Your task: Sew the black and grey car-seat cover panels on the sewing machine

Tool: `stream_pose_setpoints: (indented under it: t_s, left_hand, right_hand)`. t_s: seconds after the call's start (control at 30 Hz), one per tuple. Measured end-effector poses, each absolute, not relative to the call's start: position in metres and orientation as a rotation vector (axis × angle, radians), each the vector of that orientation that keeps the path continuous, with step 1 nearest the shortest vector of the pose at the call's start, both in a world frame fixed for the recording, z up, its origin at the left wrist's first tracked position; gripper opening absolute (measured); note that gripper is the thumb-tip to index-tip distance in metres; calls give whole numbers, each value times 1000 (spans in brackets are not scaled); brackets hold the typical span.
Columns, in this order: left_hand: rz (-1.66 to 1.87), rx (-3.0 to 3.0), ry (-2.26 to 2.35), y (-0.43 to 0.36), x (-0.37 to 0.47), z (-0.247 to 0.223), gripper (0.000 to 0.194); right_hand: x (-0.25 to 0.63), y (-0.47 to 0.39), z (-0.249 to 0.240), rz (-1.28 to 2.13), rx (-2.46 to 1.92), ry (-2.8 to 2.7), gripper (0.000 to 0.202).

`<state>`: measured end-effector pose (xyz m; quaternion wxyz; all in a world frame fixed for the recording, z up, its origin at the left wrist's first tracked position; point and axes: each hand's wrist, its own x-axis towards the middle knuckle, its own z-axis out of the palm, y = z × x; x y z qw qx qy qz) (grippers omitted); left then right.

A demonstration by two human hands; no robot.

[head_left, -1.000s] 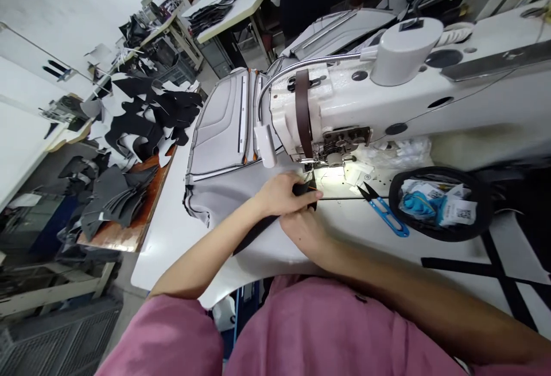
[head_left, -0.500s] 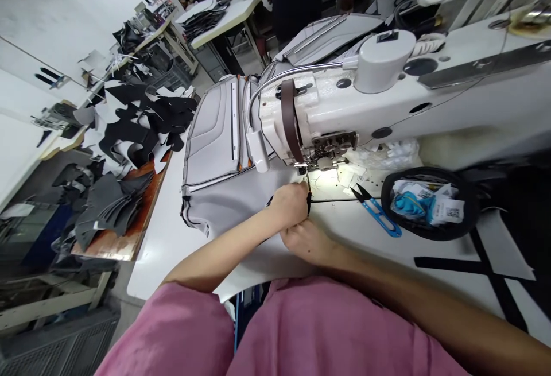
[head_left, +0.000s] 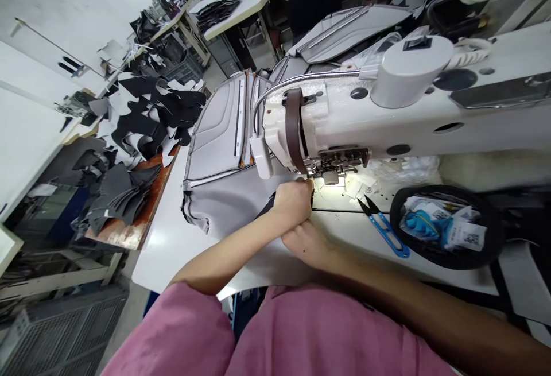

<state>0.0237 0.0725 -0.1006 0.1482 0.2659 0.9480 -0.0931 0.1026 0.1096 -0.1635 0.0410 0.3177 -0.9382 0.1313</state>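
Observation:
A grey seat cover [head_left: 235, 195] with dark edging lies under the head of a white sewing machine [head_left: 336, 115], just left of the needle area. My left hand [head_left: 293, 202] is closed on the cover's edge, close to the lit presser foot. Right below it, my right hand [head_left: 307, 243] is also closed, its fingers tucked against the left hand and the same edge. Both sets of fingertips are partly hidden, and so is the piece of edge between them.
Blue thread snips [head_left: 384, 228] lie right of my hands, beside a black round container [head_left: 447, 261] of labels and blue material. Black and white cut pieces [head_left: 150, 115] are heaped on a side table at left. Another panel [head_left: 353, 34] rests behind the machine.
The view has turned slightly, so the machine, snips and container appear farther right and larger. My hands stay together at the seat cover's edge, with little visible movement.

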Motion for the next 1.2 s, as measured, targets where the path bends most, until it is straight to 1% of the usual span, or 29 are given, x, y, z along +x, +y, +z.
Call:
stream_pose_setpoints:
  t_s: [0.1, 0.13, 0.2, 0.23, 0.33, 0.4, 0.47, 0.57, 0.67, 0.87, 0.97, 1.03, 1.1, 1.2]
  left_hand:
    - [-267, 700, 2897, 63, 27, -95, 16]
    - [-269, 645, 2957, 58, 29, -91, 18]
    - [-258, 526, 3030, 50, 33, -85, 32]
    - [-233, 494, 3033, 47, 34, -83, 35]
    - [-129, 646, 2894, 50, 34, -84, 26]
    - [-104, 793, 2735, 56, 31, -85, 33]
    - [-140, 867, 2610, 62, 27, -84, 37]
    - [-241, 890, 2534, 67, 24, -79, 33]
    - [-306, 888, 2506, 67, 23, -77, 27]
    - [-348, 954, 2569, 68, 15, -94, 30]
    - [-367, 964, 2649, 66, 13, -101, 27]
    - [-322, 921, 2743, 61, 15, -100, 22]
    - [-204, 841, 2862, 51, 17, -95, 18]
    - [27, 606, 2936, 38, 19, -87, 31]
  right_hand:
    - [105, 105, -159, 360, 871, -2904, 34]
    - [105, 103, -158, 331, 823, -2923, 32]
    - [106, 99, -156, 293, 756, -2965, 28]
    - [106, 97, -156, 298, 745, -2978, 28]
    - [105, 93, -160, 372, 773, -2980, 37]
    - [104, 92, -163, 387, 786, -2975, 40]
    - [105, 92, -164, 376, 803, -2981, 38]
    - [107, 94, -163, 368, 827, -2981, 37]
    - [108, 94, -160, 372, 833, -2982, 37]
    - [100, 94, -160, 360, 840, -3009, 38]
    - [96, 94, -159, 324, 821, -3023, 42]
    - [96, 92, -156, 300, 774, -3035, 44]
    - [97, 88, -152, 278, 712, -3055, 42]
    - [100, 81, -147, 243, 614, -3088, 39]
